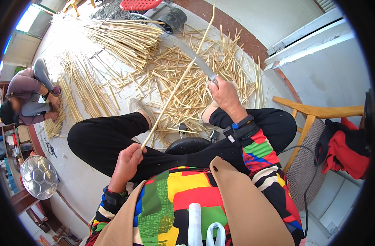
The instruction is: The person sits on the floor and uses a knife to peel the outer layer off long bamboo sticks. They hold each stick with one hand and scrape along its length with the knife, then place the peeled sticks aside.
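My left hand (129, 159) grips the near end of a long dry reed-like stalk (168, 103), which slants up and away from my lap. In my right hand (226, 95) is a long-bladed knife (202, 65), its blade pointing forward and left. That blade lies across the stalk's far end. Just beyond it, a second length of stalk (208, 29) leans at a slightly different angle; whether the two are still joined I cannot tell. Between and beyond my feet, a heap of short cut stalk pieces (187, 83) covers the floor.
A large bundle of long stalks (126, 38) lies ahead, with loose stalks (87, 89) left of it. Another person (29, 87) bends over stalks at left. A wooden-framed chair (311, 141) stands at right, a round metal-topped stool (39, 177) at lower left. Ahead is a dark cylinder (174, 21).
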`<state>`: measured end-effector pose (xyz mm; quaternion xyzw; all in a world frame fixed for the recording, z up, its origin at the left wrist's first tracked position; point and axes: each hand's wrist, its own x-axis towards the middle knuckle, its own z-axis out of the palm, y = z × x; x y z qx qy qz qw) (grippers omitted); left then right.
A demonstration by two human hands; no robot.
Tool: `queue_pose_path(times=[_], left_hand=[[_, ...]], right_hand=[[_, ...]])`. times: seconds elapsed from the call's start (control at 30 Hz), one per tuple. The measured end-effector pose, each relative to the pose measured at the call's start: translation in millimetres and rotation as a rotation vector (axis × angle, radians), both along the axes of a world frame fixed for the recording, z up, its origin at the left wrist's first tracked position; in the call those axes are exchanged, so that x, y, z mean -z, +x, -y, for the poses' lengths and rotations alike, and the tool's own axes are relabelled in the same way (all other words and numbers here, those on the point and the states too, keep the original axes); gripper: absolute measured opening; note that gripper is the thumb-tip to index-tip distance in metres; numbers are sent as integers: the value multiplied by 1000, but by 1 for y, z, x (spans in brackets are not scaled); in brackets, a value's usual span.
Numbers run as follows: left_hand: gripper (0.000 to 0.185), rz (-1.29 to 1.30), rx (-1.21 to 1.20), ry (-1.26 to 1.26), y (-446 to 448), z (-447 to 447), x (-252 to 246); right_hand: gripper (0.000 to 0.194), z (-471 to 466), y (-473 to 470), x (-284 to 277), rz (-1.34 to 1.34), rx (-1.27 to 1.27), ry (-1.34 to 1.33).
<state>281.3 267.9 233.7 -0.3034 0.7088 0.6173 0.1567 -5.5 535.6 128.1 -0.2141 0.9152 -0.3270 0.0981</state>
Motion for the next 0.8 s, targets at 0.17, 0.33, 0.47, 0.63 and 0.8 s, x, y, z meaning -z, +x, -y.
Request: queue_pose_path(times=[0.17,0.33,0.47,0.63,0.8], left_hand=[[16,-15,42,-134,6,1,3],[12,-82,96,-215,6,-2,-2],[8,-232,115,-437,1,-8,1],[15,-288,46,-347,-3,-6,11],[12,-157,52,-202,6,-6,2]], right_hand=[[31,2,19,1,39,-316,72],[35,3,0,-9,36,48,7],[32,9,37,-25,43,-214,-20],[30,15,75,-24,19,-570,2],[30,4,7,-11,-97,-6,-51]])
